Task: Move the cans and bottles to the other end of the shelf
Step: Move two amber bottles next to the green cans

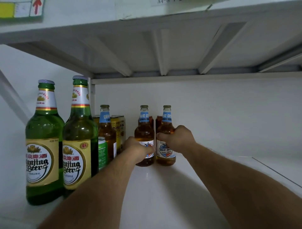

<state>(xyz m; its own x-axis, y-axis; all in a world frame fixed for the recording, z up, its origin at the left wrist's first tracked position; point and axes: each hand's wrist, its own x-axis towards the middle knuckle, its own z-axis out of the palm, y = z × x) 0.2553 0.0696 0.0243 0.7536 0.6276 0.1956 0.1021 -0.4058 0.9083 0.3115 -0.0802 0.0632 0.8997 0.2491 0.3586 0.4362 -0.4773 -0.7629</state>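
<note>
On the white shelf [163, 188] we see two tall green glass beer bottles [43, 143] at nine o'clock, gold and green cans [116, 129] behind, all unmoved. Our left hand [138, 149] and right hand [176, 139] each grip a small amber glass bottle [144, 130] near centre; the three o'clock end holds nothing, so we judge the task barely begun.

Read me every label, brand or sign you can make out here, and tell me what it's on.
"Nanjing Beer", partly cut: the two green bottles' body labels.
"新": second green bottle.
"BAHE BEER": amber bottle in the right hand.
"KIRIN", partly hidden: yellow can.
Red arrow: upper sign.
Green can, shelf tag: unreadable.
</note>
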